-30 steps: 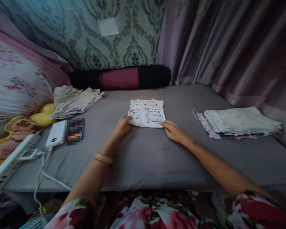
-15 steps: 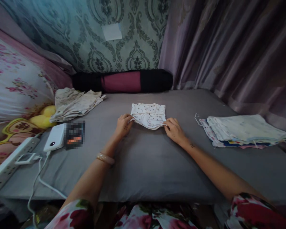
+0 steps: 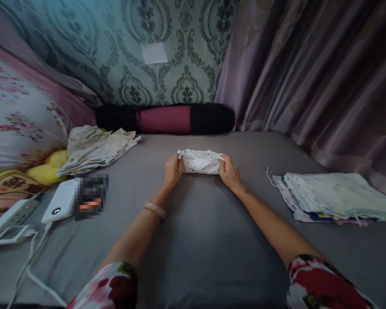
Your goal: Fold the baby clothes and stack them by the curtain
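A small white patterned garment [image 3: 201,164], folded into a narrow strip, is between my two hands on the grey sheet [image 3: 209,240]. My left hand [image 3: 174,171] grips its left end, thumb and fingers closed on the cloth. Its right end is pinched in my right hand [image 3: 229,172]. The upper edge of the cloth is drawn up between the hands, and small dark dots show on the front face. The animal drawing is out of sight.
To the right lies a stack of folded clothes [image 3: 337,195]. At the left are rumpled cloths [image 3: 98,148], a white power bank [image 3: 61,199] with cables, and a power strip [image 3: 14,221]. A black and maroon bolster [image 3: 164,119] lines the wall.
My hands have folded the near flap of the garment up and away from me, so it is now a narrower strip. The view has tilted slightly upward.
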{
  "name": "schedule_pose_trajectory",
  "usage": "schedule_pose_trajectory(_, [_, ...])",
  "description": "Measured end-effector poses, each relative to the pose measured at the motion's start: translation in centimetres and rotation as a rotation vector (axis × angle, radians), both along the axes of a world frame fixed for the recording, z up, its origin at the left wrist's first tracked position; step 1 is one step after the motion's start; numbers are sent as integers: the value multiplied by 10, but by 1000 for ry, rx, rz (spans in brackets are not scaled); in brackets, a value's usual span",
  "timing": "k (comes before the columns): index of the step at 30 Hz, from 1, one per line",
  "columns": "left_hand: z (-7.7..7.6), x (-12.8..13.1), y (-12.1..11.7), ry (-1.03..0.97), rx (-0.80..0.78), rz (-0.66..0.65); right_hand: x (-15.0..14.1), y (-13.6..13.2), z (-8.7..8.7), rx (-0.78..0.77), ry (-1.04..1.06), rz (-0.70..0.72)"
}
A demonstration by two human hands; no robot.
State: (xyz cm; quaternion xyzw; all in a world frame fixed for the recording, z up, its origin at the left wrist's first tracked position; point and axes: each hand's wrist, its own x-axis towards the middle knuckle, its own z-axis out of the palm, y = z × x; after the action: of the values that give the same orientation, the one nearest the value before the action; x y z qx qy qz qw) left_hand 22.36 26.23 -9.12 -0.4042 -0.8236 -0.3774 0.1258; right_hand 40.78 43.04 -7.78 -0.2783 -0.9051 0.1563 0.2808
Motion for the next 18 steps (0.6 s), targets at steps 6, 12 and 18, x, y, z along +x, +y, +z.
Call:
schedule_pose_trajectory(6, [-1, -20, 25, -24, -73, 78, -28, 30, -4, -4, -117, -81])
schedule_pose_trajectory(12, [-5, -38, 45, -64, -262, 134, -44, 46, -4, -14, -274, -149])
schedule_pose_trajectory(18, [-13, -53, 54, -96, -332, 177, -52, 55, -11, -84, -270, -252])
